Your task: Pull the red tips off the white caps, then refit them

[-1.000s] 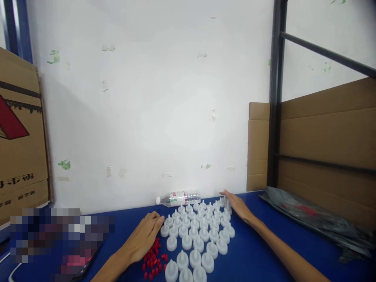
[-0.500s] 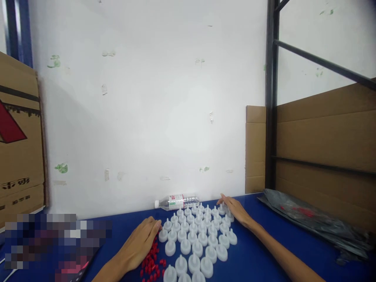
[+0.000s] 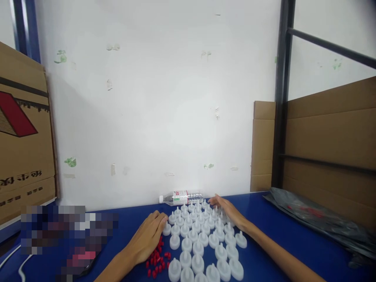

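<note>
White nozzle caps (image 3: 199, 239) stand on a blue worktop (image 3: 264, 250). Small red plugs (image 3: 157, 262) lie beside them. The clear water bottle (image 3: 181, 197) carries a red-and-white label. Brown cardboard box (image 3: 23, 133) bears a red print; plastic bag (image 3: 317, 217) is dark grey.

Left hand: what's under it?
The left hand lies flat on the blue table, partly over red caps. Whatever sits beneath the palm is hidden.

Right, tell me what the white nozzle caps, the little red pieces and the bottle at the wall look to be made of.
White nozzle caps: likely moulded plastic, matt and uniform, all one shape. Little red pieces: probably plastic too, evenly coloured; too small to be sure. Bottle: thin clear plastic, see-through with a white cap and printed label. Left hand rests beside the red ones.
</note>
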`<control>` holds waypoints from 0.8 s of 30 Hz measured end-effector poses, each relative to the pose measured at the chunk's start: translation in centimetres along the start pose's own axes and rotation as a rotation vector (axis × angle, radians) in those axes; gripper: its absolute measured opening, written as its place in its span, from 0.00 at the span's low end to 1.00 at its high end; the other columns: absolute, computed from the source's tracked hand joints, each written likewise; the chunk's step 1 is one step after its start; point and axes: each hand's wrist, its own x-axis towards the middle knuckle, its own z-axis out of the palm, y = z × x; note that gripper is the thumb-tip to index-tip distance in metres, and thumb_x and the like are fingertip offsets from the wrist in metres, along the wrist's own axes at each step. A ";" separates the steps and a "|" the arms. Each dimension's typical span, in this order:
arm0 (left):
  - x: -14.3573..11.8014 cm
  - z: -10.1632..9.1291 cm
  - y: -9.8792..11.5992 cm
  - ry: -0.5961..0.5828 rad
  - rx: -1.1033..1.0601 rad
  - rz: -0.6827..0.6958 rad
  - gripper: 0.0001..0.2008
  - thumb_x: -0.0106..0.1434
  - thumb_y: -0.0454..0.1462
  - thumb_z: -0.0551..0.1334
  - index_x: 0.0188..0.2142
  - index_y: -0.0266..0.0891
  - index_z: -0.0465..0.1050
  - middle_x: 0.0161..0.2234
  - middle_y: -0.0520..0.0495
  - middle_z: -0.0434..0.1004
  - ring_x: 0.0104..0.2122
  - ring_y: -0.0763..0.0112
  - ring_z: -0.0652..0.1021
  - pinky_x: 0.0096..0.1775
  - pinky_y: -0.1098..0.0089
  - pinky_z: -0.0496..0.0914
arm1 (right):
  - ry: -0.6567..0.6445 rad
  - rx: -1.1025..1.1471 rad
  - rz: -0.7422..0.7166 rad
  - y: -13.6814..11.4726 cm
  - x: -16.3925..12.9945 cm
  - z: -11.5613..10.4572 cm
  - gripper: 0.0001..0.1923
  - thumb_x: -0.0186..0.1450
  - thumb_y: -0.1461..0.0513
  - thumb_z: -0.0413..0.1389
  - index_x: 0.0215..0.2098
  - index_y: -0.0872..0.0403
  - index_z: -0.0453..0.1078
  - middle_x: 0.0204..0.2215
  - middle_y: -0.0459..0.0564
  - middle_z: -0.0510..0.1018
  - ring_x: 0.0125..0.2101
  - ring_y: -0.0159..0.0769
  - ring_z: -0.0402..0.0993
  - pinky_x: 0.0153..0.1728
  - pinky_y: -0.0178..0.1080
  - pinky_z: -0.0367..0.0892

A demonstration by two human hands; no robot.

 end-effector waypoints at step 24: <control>0.5 -2.4 -3.9 -0.030 0.551 -0.427 0.21 0.70 0.27 0.45 0.57 0.30 0.69 0.46 0.30 0.79 0.45 0.48 0.81 0.44 0.55 0.72 | 0.115 -0.462 0.165 3.0 0.4 -6.5 0.15 0.73 0.55 0.58 0.54 0.54 0.71 0.52 0.53 0.76 0.46 0.43 0.77 0.46 0.48 0.75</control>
